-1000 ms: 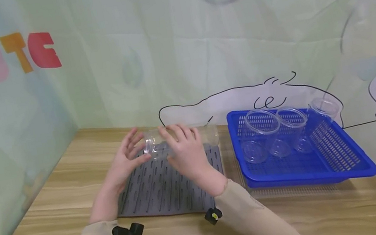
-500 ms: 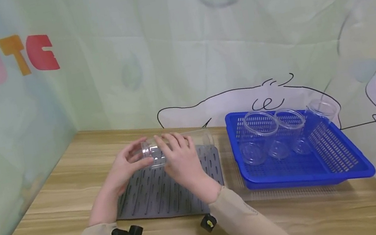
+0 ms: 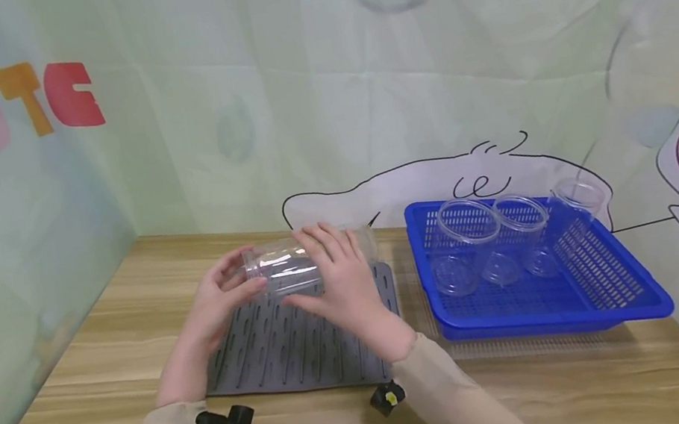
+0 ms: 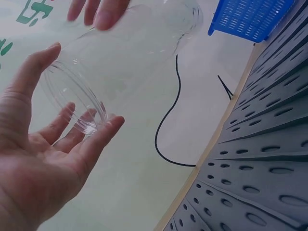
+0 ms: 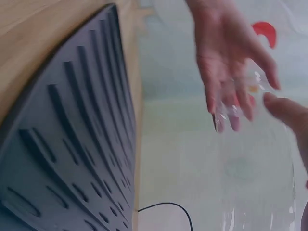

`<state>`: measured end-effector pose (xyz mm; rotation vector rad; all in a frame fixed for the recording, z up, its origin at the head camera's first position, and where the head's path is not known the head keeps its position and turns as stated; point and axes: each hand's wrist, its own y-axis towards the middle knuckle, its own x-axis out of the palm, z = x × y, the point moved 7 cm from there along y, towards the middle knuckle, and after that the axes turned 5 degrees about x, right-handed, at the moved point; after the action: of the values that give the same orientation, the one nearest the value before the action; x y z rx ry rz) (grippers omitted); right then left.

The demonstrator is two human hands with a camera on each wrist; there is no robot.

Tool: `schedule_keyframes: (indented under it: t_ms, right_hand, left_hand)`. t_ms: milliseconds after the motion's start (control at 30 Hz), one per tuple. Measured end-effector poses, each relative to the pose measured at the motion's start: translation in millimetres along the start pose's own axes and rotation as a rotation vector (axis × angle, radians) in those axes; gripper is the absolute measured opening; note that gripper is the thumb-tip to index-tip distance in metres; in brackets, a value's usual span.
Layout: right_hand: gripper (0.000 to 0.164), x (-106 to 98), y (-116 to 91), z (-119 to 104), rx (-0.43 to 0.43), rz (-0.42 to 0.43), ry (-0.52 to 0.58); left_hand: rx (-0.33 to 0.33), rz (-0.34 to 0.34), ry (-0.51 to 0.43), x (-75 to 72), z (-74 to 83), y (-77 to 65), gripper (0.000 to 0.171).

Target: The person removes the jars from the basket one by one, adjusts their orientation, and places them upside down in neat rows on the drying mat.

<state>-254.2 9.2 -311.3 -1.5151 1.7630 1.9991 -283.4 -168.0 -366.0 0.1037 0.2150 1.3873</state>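
A clear plastic jar (image 3: pixel 284 267) lies sideways in the air over the grey ribbed mat (image 3: pixel 295 348), its ringed mouth to the left. My left hand (image 3: pixel 219 301) holds that mouth end; in the left wrist view its thumb and fingers curl round the ringed rim (image 4: pixel 77 96). My right hand (image 3: pixel 344 279) holds the jar's middle from the near side, fingers bent over its top and thumb spread low towards the left. Only the fingertips (image 4: pixel 103 17) of that hand show in the left wrist view. The right wrist view shows the jar faintly, with my left hand (image 5: pixel 231 57) beyond.
A blue plastic basket (image 3: pixel 549 319) stands on the wooden table (image 3: pixel 100 360), right of the mat. Several clear containers (image 3: pixel 474 241) stand or lean inside it. A printed cloth (image 3: pixel 319 94) hangs along the back and sides. Black camera mounts (image 3: pixel 226 421) sit at both wrists.
The left hand's fingers have closed on the jar's rim from a looser spread. The jar has moved slightly left and lower. My right hand has slid along it, its thumb now spread wider.
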Motion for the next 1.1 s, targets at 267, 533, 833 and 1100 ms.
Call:
schedule_keyframes:
  t_ms: [267, 533, 833, 1100]
  right_hand:
    - [0.09, -27.9, 1.3, 43.2, 0.236, 0.283, 0.332]
    - [0.099, -20.0, -10.4, 80.1, 0.644, 0.312, 0.903]
    - [0.142, 13.2, -20.3, 79.4, 0.866, 0.315, 1.649]
    - [0.145, 29.2, -22.9, 66.9, 0.897, 0.306, 1.851]
  left_hand:
    - [0.142, 0.026, -0.271, -10.1, 8.8, -0.9, 0.041]
    - [0.244, 0.046, -0.422, -19.6, 15.4, -3.0, 0.042]
    - [0.28, 0.056, -0.449, -18.3, 19.7, -4.3, 0.045]
    - [0.267, 0.023, -0.395, -10.7, 17.5, -1.8, 0.049]
